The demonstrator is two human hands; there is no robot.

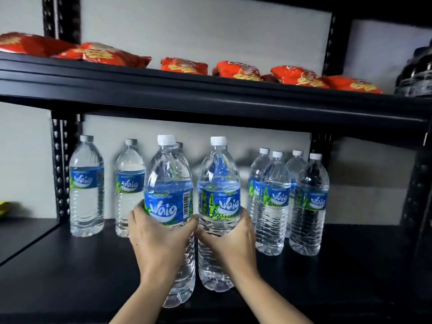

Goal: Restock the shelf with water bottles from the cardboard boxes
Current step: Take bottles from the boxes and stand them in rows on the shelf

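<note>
My left hand (pixel 156 242) grips a clear water bottle (pixel 168 183) with a blue label and white cap. My right hand (pixel 228 239) grips a second such bottle (pixel 219 181) right beside it. Both bottles are upright over the front of the black shelf board (pixel 81 272); whether their bases touch it I cannot tell. Two bottles (pixel 87 185) stand at the back left. Another cap shows just behind the left held bottle. Several more bottles (pixel 275 202) stand grouped at the right. No cardboard box is in view.
The upper shelf (pixel 210 94) runs close above the bottle caps and carries several red snack bags (pixel 236 70). A dark bottle pack (pixel 416 71) sits at its right end. Black perforated uprights (pixel 61 169) frame the bay on both sides. Bare shelf lies in front left.
</note>
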